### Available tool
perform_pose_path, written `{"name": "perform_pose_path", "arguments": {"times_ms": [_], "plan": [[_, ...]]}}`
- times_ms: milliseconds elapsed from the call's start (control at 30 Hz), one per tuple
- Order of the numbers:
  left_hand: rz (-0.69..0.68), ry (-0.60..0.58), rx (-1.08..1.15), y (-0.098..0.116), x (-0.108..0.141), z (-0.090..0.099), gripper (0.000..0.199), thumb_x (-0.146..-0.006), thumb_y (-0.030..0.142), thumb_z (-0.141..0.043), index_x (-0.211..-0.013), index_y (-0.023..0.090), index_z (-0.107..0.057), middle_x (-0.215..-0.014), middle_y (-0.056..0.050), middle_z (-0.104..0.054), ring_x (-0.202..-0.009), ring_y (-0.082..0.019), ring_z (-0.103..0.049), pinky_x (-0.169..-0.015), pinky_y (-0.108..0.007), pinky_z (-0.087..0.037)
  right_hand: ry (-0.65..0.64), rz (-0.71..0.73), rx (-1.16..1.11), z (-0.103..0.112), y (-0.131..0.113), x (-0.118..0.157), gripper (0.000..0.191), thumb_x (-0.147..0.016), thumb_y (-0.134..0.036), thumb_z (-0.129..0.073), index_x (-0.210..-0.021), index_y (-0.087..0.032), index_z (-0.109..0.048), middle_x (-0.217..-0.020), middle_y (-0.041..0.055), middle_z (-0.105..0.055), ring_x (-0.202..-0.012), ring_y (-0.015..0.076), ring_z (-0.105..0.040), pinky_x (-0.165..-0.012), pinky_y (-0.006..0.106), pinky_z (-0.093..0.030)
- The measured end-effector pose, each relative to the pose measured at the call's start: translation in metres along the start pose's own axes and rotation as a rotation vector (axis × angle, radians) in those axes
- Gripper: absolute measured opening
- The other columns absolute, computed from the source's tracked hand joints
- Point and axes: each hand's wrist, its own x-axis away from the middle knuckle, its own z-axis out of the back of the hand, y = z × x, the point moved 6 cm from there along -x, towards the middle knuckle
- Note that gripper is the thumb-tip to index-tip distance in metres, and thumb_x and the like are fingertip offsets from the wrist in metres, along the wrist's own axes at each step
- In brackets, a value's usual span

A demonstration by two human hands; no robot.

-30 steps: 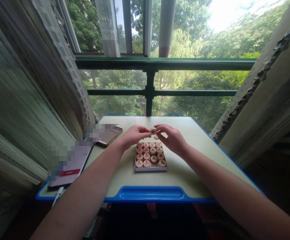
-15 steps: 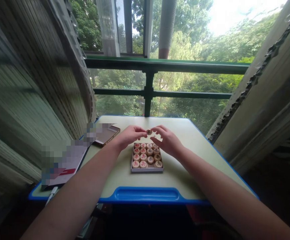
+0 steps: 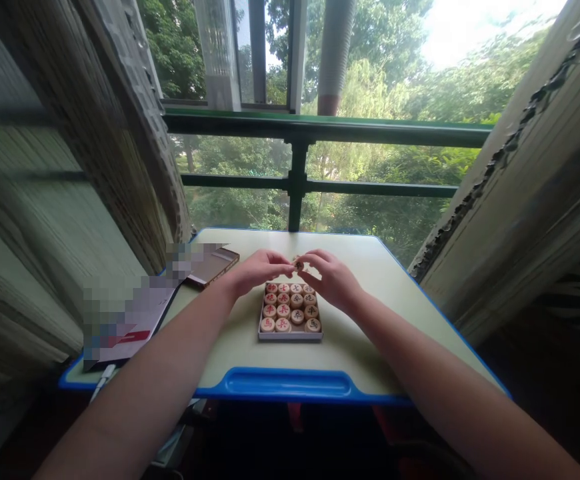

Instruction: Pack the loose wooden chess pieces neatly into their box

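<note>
My left hand (image 3: 264, 268) pinches a round wooden Chinese chess piece (image 3: 299, 265) between thumb and fingertips, above the far side of a shallow box. My right hand (image 3: 334, 279) has come onto the same piece from the other side, thumb and fingers closed around its edge. Dark marking shows on the piece, partly covered by fingers. Below lies the open white-edged box (image 3: 290, 337), filled with rows of chess pieces, red-lettered ones on the left and dark-lettered ones on the right. In its nearest row one slot (image 3: 297, 328) shows bare box bottom.
The pale table (image 3: 370, 360) has a blue edge and a blue pen groove (image 3: 289, 383) in front. At left lie a shallow box lid (image 3: 215, 267) and a partly blurred flat booklet (image 3: 157, 303). A white cable (image 3: 104, 380) hangs there. A green railing (image 3: 320, 130) stands behind, curtains at both sides.
My right fingers have closed in onto the piece, which has turned slightly in my fingers. My left hand has barely moved. The view has shifted a little.
</note>
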Motion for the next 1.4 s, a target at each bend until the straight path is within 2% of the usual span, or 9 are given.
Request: {"name": "perform_pose_path", "arguments": {"times_ms": [133, 267, 433, 500, 600, 767, 900, 1100, 1400], "plan": [[0.006, 0.000, 0.009, -0.002, -0.001, 0.000, 0.035, -0.060, 0.040, -0.068, -0.080, 0.012, -0.067, -0.074, -0.006, -0.066, -0.059, -0.009, -0.047, -0.054, -0.023, -0.033, -0.024, -0.044, -0.010, 0.000, -0.001, -0.001, 0.022, -0.083, -0.029, -0.051, -0.101, -0.019, -0.059, -0.100, 0.0085, -0.059, -0.086, 0.0162, -0.056, -0.073, 0.028, -0.045], [-0.061, 0.017, 0.051, -0.001, -0.002, 0.002, 0.032, -0.056, 0.033, -0.073, -0.079, 0.013, -0.068, -0.078, -0.006, -0.067, -0.070, -0.014, -0.056, -0.064, -0.026, -0.040, -0.118, -0.189, -0.019, 0.008, 0.002, -0.004, 0.021, -0.076, -0.033, -0.058, -0.091, -0.019, -0.062, -0.085, 0.0045, -0.058, -0.071, 0.0127, -0.053, -0.064, 0.024, -0.041], [-0.186, 0.172, 0.094, 0.005, -0.002, 0.011, 0.029, -0.053, 0.033, -0.075, -0.074, 0.013, -0.067, -0.076, -0.005, -0.067, -0.070, -0.015, -0.057, -0.067, -0.028, -0.042, -0.409, -0.206, -0.111, 0.011, -0.004, -0.004, 0.024, -0.072, -0.037, -0.059, -0.087, -0.018, -0.064, -0.076, 0.0021, -0.056, -0.068, 0.0118, -0.048, -0.060, 0.022, -0.035], [-0.191, 0.189, 0.076, 0.006, -0.002, 0.013, 0.028, -0.054, 0.034, -0.074, -0.073, 0.014, -0.067, -0.073, -0.005, -0.067, -0.068, -0.014, -0.056, -0.064, -0.027, -0.041, -0.525, -0.206, -0.110, 0.007, -0.009, -0.001, 0.024, -0.070, -0.037, -0.060, -0.086, -0.019, -0.065, -0.077, 0.0027, -0.058, -0.069, 0.0128, -0.049, -0.060, 0.023, -0.035], [-0.195, 0.199, 0.066, 0.008, -0.001, 0.015, 0.026, -0.055, 0.033, -0.072, -0.072, 0.014, -0.067, -0.070, -0.004, -0.065, -0.064, -0.012, -0.054, -0.059, -0.025, -0.038, -0.619, -0.202, -0.065, 0.002, -0.017, 0.003, 0.024, -0.068, -0.034, -0.061, -0.087, -0.020, -0.065, -0.080, 0.0031, -0.061, -0.071, 0.0143, -0.051, -0.061, 0.023, -0.035], [-0.194, 0.227, 0.133, 0.008, -0.001, 0.019, 0.023, -0.059, 0.033, -0.069, -0.070, 0.014, -0.066, -0.060, -0.001, -0.062, -0.052, -0.007, -0.042, -0.051, -0.022, -0.031, -0.696, -0.194, 0.016, -0.003, -0.029, 0.007, 0.025, -0.066, -0.040, -0.059, -0.084, -0.023, -0.066, -0.077, 0.0014, -0.064, -0.067, 0.0146, -0.052, -0.056, 0.023, -0.032], [-0.207, 0.236, 0.147, 0.007, -0.002, 0.021, 0.022, -0.059, 0.032, -0.068, -0.070, 0.013, -0.066, -0.060, -0.002, -0.062, -0.050, -0.006, -0.039, -0.049, -0.022, -0.029, -0.727, -0.197, 0.097, -0.005, -0.031, 0.009, 0.026, -0.066, -0.042, -0.057, -0.083, -0.024, -0.065, -0.075, 0.0013, -0.064, -0.066, 0.0150, -0.052, -0.053, 0.023, -0.029], [-0.240, 0.314, 0.106, 0.009, -0.001, 0.026, 0.020, -0.060, 0.032, -0.066, -0.067, 0.013, -0.066, -0.057, -0.002, -0.062, -0.050, -0.007, -0.043, -0.051, -0.023, -0.032, -0.757, -0.215, 0.160, -0.009, -0.032, 0.010, 0.027, -0.064, -0.041, -0.056, -0.085, -0.026, -0.064, -0.074, 0.0004, -0.065, -0.065, 0.0160, -0.053, -0.051, 0.023, -0.027], [-0.257, 0.308, 0.061, 0.010, -0.001, 0.026, 0.020, -0.062, 0.033, -0.065, -0.066, 0.013, -0.066, -0.059, -0.003, -0.063, -0.054, -0.010, -0.049, -0.055, -0.024, -0.036, -0.760, -0.221, 0.168, -0.007, -0.034, 0.009, 0.028, -0.064, -0.038, -0.054, -0.087, -0.025, -0.065, -0.076, 0.0020, -0.065, -0.066, 0.0166, -0.055, -0.051, 0.024, -0.029]]}}
